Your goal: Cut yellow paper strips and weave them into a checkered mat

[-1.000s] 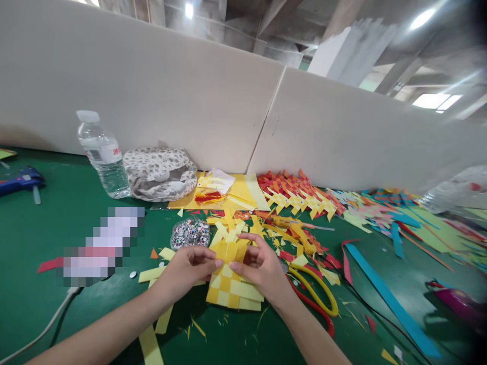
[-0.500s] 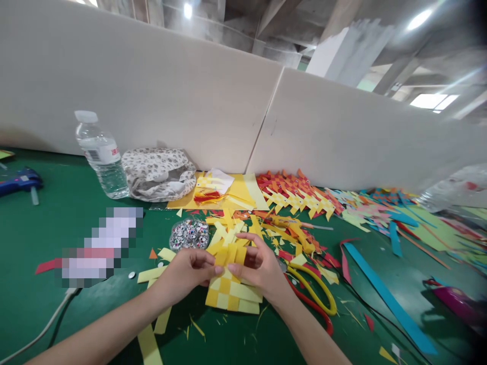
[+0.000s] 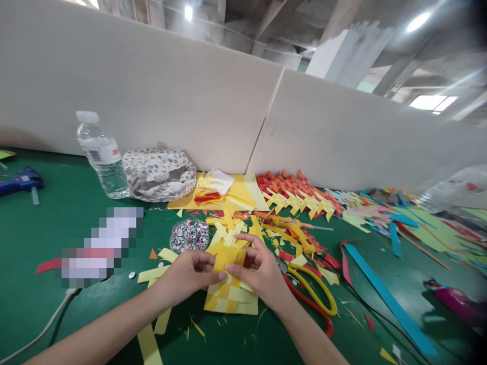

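Observation:
Between my two hands is a piece of woven paper strips (image 3: pixel 222 303), checked in deep and pale yellow, with loose strip ends at its upper part. My left hand (image 3: pixel 195 269) pinches its left edge, thumb across the front. From the right, my right hand (image 3: pixel 258 266) grips the other edge, its thumb pressed on the yellow strips and its index finger reaching over the top. Scissors with red and yellow handles (image 3: pixel 314 289) lie just right of my right hand. A clear round box of googly eyes (image 3: pixel 189 234) sits beyond my left hand.
A yellow glue gun (image 3: pixel 292 225) and paper scraps lie beyond my hands. Finished woven fish (image 3: pixel 297 195) line the white partition (image 3: pixel 171 91). At left stand a water bottle (image 3: pixel 102 157) and a patterned cloth bag (image 3: pixel 160 175). A blue strip (image 3: pixel 391 299) and a cable lie right.
The woven paper has tilted slightly and shifted a little left in my hands. My left thumb has slid inward across its front. Everything else stays in place.

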### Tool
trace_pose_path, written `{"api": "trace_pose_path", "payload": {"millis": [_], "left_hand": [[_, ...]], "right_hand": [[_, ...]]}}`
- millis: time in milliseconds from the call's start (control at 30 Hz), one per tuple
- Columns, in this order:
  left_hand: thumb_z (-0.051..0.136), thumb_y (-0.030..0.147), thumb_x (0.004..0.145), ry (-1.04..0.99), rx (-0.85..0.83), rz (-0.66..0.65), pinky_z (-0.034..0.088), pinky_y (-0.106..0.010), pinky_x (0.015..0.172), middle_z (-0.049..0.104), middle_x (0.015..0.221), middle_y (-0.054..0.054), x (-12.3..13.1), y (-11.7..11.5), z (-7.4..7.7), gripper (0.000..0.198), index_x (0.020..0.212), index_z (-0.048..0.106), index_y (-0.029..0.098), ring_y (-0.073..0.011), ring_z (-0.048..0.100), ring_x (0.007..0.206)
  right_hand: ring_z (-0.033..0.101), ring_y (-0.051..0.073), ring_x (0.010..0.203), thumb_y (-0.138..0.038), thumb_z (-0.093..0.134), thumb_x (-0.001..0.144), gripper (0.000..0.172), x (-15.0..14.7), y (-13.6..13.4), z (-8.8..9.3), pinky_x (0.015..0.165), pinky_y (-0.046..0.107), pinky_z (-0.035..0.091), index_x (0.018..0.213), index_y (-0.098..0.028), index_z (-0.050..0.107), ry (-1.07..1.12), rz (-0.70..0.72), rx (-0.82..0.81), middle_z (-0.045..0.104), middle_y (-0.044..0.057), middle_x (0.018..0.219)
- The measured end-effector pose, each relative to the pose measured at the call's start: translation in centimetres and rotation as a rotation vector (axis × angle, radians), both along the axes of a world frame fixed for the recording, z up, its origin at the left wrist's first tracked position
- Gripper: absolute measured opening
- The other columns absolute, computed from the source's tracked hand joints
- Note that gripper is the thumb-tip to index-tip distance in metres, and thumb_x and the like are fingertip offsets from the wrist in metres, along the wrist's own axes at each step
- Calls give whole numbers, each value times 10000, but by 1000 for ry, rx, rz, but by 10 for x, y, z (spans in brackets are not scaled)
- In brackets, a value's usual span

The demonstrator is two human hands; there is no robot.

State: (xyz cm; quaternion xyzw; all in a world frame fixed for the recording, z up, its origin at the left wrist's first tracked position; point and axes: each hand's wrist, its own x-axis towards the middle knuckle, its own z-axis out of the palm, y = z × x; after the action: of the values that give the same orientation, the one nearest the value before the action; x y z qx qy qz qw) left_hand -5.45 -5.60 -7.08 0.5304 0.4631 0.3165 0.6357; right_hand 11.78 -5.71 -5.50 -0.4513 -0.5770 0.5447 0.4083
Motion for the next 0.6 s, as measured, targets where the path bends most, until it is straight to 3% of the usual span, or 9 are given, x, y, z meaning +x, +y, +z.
{"api": "trace_pose_path", "payload": {"millis": [333, 600], "left_hand": [[676, 356, 585, 48, 11, -25, 314, -190, 441, 318, 451, 94, -1, 0, -5, 320, 496, 431, 170, -74, 343, 447], [653, 417, 617, 56, 6, -68, 352, -206, 470, 382, 458, 75, -2, 0, -9, 342, 504, 440, 175, -82, 401, 448]], "right_hand": [[611, 142, 694, -208, 706, 639, 517, -1, -2, 3, 626, 245, 454, 1074, -224, 427, -66, 10, 40, 634, -22, 780], [622, 164, 696, -223, 700, 650, 494, -1, -1, 0, 626, 268, 462, 1069, -236, 438, -75, -9, 35, 640, -22, 741]]}}
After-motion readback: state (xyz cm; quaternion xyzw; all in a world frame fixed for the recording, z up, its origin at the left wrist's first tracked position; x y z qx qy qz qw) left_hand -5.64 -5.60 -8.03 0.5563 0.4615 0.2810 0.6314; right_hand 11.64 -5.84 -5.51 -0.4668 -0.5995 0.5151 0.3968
